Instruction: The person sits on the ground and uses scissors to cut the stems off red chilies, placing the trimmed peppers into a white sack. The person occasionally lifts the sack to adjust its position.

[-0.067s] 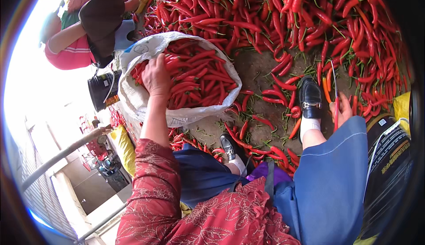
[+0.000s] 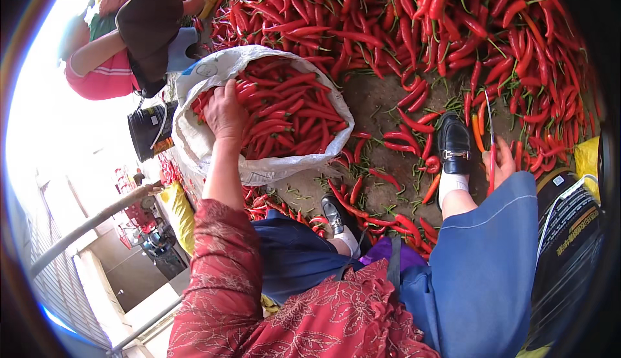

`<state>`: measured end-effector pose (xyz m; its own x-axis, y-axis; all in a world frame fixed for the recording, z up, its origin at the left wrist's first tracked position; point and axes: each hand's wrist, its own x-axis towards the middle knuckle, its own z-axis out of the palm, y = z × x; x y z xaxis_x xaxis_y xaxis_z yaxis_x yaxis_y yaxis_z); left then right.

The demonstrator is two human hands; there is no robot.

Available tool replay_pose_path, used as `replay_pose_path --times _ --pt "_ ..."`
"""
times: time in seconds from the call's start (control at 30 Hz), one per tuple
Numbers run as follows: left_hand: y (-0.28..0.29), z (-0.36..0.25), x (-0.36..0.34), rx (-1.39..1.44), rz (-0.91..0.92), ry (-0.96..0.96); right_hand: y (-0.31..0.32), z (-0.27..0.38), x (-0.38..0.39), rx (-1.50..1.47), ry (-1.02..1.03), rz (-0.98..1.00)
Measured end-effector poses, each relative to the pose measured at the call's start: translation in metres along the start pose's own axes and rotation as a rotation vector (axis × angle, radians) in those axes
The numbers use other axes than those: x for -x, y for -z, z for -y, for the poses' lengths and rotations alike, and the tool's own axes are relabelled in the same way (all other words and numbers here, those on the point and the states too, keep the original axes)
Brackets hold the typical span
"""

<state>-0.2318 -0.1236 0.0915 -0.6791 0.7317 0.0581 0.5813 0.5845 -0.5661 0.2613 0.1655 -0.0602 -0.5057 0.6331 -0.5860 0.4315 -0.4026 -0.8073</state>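
Note:
A white woven sack [image 2: 284, 169] stands at left centre, its mouth rolled open and heaped with red chili peppers [image 2: 294, 112]. My left hand [image 2: 225, 112] reaches over the near left side of the sack, its fingers curled round chili peppers at the left of the heap; the fingertips are partly hidden. At the right, beside my black shoe [image 2: 455, 141], my right hand [image 2: 503, 164] grips a pair of scissors [image 2: 490, 115] with red handles, the thin metal blades pointing away from me. My blue garment covers part of that wrist.
A great pile of red chili peppers [image 2: 394, 15] spreads across the far side and right. Loose peppers and green stems litter the floor [image 2: 378, 102]. A black bucket [image 2: 147, 128] stands left of the sack, and a person in pink [image 2: 103, 73] is beyond it. A black container [image 2: 569, 228] is at my right.
My left hand has shifted slightly left and toward me over the peppers. The right hand and scissors have hardly moved.

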Motion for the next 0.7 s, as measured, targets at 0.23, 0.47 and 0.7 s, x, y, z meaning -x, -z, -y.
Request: replay_pose_path --times 0.23,0.47,0.7 --pt "0.000 0.026 0.013 -0.078 0.065 -0.222 0.009 -0.023 -0.001 0.006 -0.038 -0.044" --pt "0.009 0.040 0.040 -0.009 0.221 -0.266 0.013 -0.031 -0.003 -0.027 -0.037 -0.090" --pt "0.072 -0.031 0.012 0.071 0.107 -0.220 0.026 -0.032 0.001 -0.008 0.053 -0.195"
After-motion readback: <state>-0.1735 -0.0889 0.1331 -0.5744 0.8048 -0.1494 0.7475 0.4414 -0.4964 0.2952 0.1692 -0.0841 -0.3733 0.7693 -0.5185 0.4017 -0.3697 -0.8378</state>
